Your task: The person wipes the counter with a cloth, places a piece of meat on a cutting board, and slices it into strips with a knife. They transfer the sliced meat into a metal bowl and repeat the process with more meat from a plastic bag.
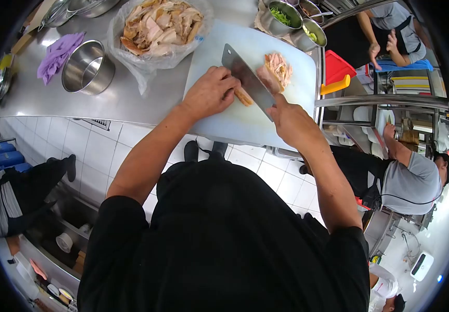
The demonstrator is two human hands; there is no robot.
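Observation:
My right hand [290,120] grips the handle of a cleaver [246,74], whose broad blade stands on the white cutting board [209,52]. Close to the blade's left face, my left hand [213,91] presses curled fingers on a piece of cooked meat [243,96] with a golden-brown skin. Across the blade, sliced meat [278,70] lies in a small heap on the board. At the back left of the board sits a clear plastic bag [149,63] filled with pale cooked meat [163,25].
An empty steel pot [88,68] and a purple cloth [59,56] are on the steel counter [24,96] at left. Steel bowls of chopped greens [281,18] stand behind the board. Several people are around, one in a grey shirt [411,182] at right.

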